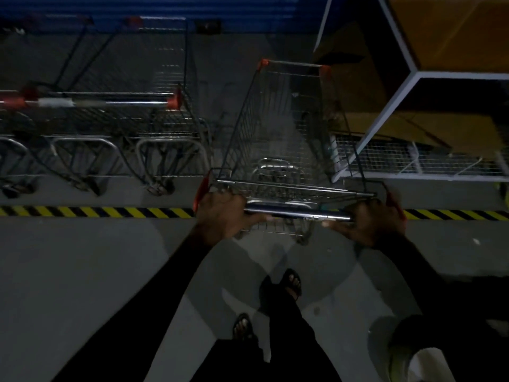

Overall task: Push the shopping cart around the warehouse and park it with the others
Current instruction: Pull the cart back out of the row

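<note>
Empty wire shopping cart point(286, 128) with orange corner caps, chrome handle point(297, 213) crosswise before me, my left hand point(223, 216) and right hand point(371, 224) fingers curled round its ends

Dim light. We grip the shopping cart point(286, 128) by its handle bar point(297, 213), left hand point(223, 216) and right hand point(371, 221) at either end. Cart straddles the hazard-striped floor tape point(96, 212). Parked carts point(115, 111) sit left; shelving rack point(429, 86) right.
</note>
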### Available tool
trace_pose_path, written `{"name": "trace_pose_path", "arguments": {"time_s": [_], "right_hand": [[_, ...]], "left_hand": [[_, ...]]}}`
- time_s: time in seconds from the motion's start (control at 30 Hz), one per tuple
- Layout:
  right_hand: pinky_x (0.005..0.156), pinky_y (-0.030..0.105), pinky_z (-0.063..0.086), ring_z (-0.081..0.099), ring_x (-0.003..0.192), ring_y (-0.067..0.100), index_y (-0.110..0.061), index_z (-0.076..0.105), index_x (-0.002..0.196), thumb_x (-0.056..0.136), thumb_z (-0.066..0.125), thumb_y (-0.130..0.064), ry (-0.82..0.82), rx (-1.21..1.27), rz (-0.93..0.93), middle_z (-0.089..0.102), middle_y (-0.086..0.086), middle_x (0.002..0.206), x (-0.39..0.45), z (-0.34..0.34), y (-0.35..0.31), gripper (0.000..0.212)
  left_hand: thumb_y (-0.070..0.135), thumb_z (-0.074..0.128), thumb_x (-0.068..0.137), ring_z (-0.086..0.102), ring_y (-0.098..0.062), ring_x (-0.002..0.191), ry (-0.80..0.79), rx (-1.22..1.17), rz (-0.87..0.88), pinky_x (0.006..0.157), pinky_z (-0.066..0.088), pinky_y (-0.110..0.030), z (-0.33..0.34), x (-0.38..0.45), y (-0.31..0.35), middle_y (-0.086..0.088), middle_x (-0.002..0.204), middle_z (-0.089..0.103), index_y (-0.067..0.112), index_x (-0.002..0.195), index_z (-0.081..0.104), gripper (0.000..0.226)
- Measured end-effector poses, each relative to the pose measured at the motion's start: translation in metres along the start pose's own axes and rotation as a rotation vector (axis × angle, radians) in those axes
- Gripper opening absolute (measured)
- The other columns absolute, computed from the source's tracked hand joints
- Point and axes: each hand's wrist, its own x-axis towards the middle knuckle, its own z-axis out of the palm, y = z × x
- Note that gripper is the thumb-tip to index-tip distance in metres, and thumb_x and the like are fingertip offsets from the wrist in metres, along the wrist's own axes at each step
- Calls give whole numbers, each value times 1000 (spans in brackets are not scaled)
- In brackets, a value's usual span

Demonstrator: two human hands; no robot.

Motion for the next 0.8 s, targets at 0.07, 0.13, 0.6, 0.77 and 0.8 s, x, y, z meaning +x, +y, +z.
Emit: {"name": "trace_pose_path", "arguments": {"time_s": [0.07,0.13,0.6,0.77,0.8], "right_hand": [[124,57,24,71,107,22,-38,74,96,73,11,-107,6,-49,22,75,-4,95,-11,2,-13,96],[124,60,21,73,102,20,-42,75,100,68,3,-109,46,-81,35,76,-6,93,-18,9,-23,103],[123,58,26,72,102,25,-35,76,90,68,6,-109,104,10,-47,76,-4,87,138,-42,-8,104],[121,57,31,67,117,28,-31,77,102,64,-2,-110,22,-68,-16,76,3,112,212,-64,10,117],[118,56,35,70,109,27,-28,76,90,61,-4,-111,41,-67,-19,76,2,98,224,-66,13,119]], "left_hand": [[109,20,71,75,-12,85,-7,33,3,115,35,-36,3,-13,-10,5,80,77,34,92,79,97],[109,20,71,73,-12,78,13,30,5,124,18,-40,11,-20,-20,5,69,72,30,79,76,97],[111,23,68,71,-25,79,-25,-124,-18,88,54,-38,4,135,-58,0,69,68,21,70,69,101],[112,12,65,71,-24,97,-131,-122,7,111,39,-51,-12,213,-61,1,93,74,27,92,71,107],[111,12,66,70,-25,104,-138,-101,4,117,30,-55,-15,223,-63,-1,100,75,27,95,70,106]]}}
